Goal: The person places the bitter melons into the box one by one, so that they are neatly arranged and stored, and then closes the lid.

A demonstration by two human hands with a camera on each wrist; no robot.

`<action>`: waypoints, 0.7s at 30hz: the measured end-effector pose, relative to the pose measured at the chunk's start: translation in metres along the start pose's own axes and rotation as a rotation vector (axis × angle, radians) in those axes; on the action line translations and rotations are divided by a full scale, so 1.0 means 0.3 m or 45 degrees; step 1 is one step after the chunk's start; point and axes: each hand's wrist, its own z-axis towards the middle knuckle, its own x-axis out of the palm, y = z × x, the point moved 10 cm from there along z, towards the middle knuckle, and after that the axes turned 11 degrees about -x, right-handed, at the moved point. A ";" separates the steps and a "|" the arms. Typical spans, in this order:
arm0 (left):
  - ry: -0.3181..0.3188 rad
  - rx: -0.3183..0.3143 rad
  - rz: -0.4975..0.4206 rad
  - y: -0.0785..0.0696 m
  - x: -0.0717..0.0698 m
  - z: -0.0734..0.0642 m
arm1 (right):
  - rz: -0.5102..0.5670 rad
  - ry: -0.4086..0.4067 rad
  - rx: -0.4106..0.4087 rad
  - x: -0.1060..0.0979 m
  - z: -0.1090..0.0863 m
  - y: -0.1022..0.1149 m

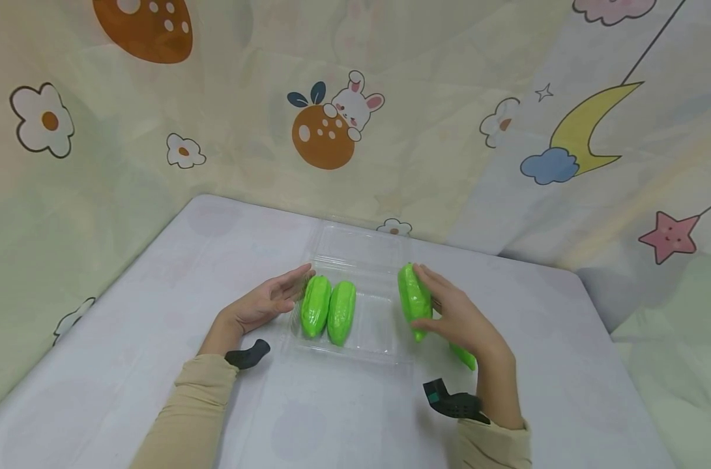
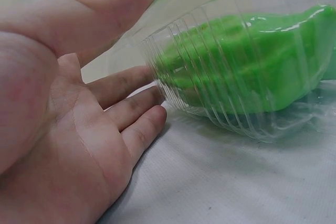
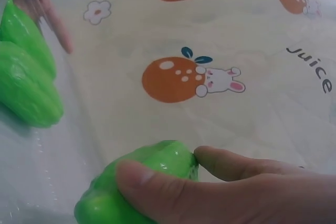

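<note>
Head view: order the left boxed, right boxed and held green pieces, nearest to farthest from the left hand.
1. Left boxed piece: beside the left hand.
2. Right boxed piece: right of the first.
3. Held piece: in the right hand.

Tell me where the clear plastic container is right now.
In the head view, the clear plastic container lies open on the table between the left hand and the right hand, with two green pieces in its left half.

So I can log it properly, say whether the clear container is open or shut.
The clear container is open: its lid lies back at the far side, and two green objects sit uncovered inside.
</note>
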 end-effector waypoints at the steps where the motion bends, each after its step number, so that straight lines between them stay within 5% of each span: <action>1: 0.001 0.001 0.000 -0.001 0.001 0.000 | -0.001 0.000 -0.007 0.003 0.003 0.003; 21: -0.011 0.003 0.004 0.004 -0.006 0.003 | 0.150 0.003 -0.087 0.082 0.061 0.041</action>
